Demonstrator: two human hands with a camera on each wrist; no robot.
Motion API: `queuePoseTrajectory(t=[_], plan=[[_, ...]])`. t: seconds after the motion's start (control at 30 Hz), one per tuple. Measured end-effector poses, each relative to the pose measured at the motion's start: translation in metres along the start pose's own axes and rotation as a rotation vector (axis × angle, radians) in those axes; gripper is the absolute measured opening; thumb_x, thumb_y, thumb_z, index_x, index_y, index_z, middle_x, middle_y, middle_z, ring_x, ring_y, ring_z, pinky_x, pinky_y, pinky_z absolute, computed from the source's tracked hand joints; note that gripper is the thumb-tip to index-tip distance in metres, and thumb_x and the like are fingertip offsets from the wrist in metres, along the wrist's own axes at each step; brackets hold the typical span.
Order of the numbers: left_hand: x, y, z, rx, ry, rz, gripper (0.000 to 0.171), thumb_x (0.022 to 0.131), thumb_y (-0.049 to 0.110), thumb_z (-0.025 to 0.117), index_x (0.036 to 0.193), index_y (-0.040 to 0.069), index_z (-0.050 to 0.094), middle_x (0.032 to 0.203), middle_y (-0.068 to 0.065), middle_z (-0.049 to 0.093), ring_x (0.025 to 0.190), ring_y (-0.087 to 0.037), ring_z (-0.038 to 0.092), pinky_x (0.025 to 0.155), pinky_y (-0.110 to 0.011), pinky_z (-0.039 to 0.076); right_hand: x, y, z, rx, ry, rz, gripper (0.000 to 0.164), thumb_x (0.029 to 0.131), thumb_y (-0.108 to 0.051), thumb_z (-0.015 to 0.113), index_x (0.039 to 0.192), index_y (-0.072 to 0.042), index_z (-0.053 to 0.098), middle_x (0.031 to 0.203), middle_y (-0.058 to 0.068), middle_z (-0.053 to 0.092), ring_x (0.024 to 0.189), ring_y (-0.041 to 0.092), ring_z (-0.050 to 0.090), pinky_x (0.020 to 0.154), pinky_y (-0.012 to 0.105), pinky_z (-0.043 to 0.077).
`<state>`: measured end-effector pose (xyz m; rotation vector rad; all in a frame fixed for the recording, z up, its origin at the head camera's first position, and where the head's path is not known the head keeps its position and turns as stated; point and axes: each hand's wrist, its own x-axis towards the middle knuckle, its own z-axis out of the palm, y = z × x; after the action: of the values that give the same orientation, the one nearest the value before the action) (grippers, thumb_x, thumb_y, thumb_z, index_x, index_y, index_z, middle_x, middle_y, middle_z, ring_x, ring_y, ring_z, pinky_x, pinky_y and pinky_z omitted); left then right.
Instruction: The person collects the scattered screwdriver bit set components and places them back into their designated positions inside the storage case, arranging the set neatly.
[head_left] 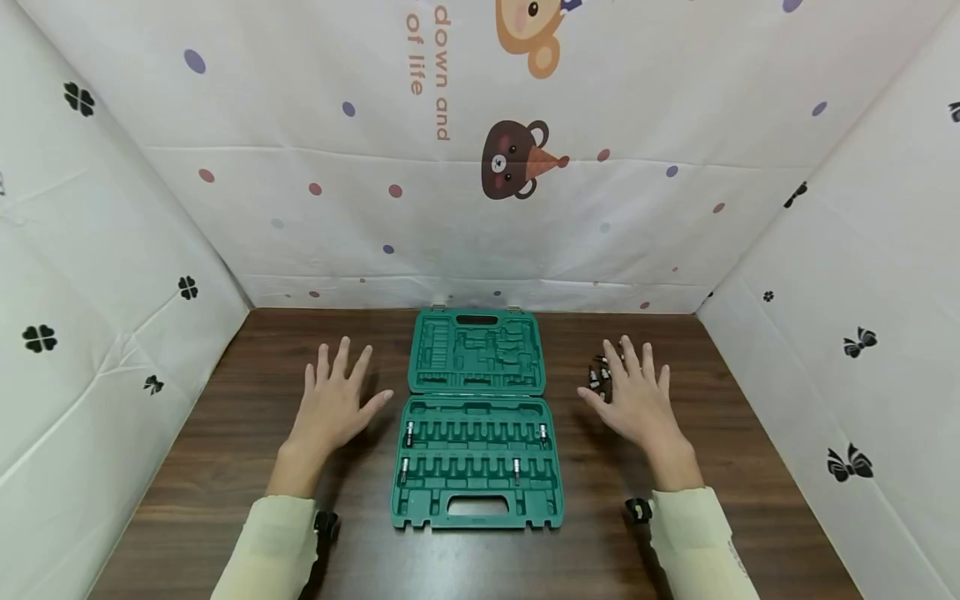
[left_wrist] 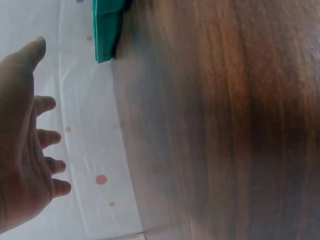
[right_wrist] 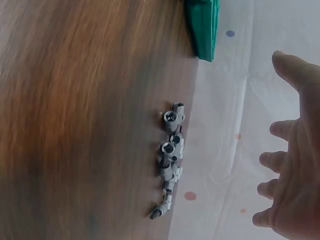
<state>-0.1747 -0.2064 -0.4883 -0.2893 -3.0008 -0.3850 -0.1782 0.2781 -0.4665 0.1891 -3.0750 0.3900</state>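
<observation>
A green plastic tool case (head_left: 476, 447) lies unfolded on the table, its lid (head_left: 442, 358) toward the back wall. Several bit sockets (head_left: 408, 434) sit in the molded slots of the near half, some by the left end and others further right. To the left of the case, my left hand (head_left: 333, 408) hovers palm down with fingers spread, holding nothing. On the other side my right hand (head_left: 637, 400) is likewise spread and bare above the table. Partly behind its fingers is a loose pile of metal bit sockets (right_wrist: 170, 150), which the right wrist view shows lying on the wood.
White printed sheets (head_left: 375, 208) with dots and cartoon bears rise behind the brown wooden table (head_left: 217, 467). Similar sheets stand along both sides. A dark wrist strap piece (head_left: 639, 510) shows at the right sleeve.
</observation>
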Motion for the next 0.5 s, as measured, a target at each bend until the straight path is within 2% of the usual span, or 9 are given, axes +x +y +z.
queuePoseTrajectory(t=[0.3, 0.5], plan=[[0.004, 0.002, -0.001, 0.002, -0.047, 0.015, 0.087, 0.101, 0.065, 0.051, 0.167, 0.016, 0.021, 0.172, -0.024, 0.007, 0.155, -0.055, 0.007, 0.120, -0.075, 0.016, -0.001, 0.015, -0.004, -0.036, 0.014, 0.005, 0.099, 0.097, -0.071, 0.052, 0.167, -0.012, 0.014, 0.172, 0.025, 0.006, 0.155, 0.055, 0.000, 0.117, 0.081, 0.009], [0.005, 0.001, -0.001, 0.005, -0.070, 0.027, 0.086, 0.102, 0.065, 0.049, 0.166, 0.015, 0.022, 0.171, -0.026, 0.010, 0.153, -0.056, 0.015, 0.119, -0.075, 0.019, -0.001, 0.027, -0.005, -0.048, 0.035, 0.002, 0.097, 0.098, -0.067, 0.055, 0.166, -0.008, 0.019, 0.168, 0.031, 0.014, 0.152, 0.058, 0.012, 0.115, 0.080, 0.015]])
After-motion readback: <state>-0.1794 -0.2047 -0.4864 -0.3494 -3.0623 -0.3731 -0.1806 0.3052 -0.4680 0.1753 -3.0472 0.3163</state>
